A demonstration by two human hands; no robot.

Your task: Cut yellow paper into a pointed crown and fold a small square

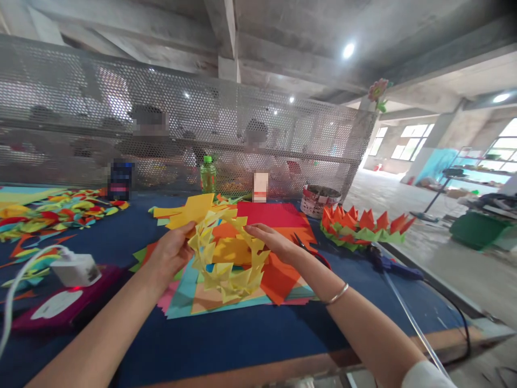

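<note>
A ring of folded pale yellow paper points (234, 283) is held up above a stack of coloured paper sheets (181, 302). My left hand (177, 248) is closed on the left side of this paper ring, thumb and fingers pinching its edge. My right hand (272, 240) is at the ring's upper right rim with its fingers stretched out, seemingly touching it. Through the ring's middle, orange and yellow sheets show. Dark scissors with red handles (319, 258) lie just beyond my right wrist, partly hidden by it.
An orange and green folded paper ring (363, 226) stands at the right, beside a blue glue gun (393, 265). Paper scraps (60, 213) and a white charger (76, 269) on a purple box (60, 310) are left. Behind are a green bottle (208, 175) and a round basket (321, 200).
</note>
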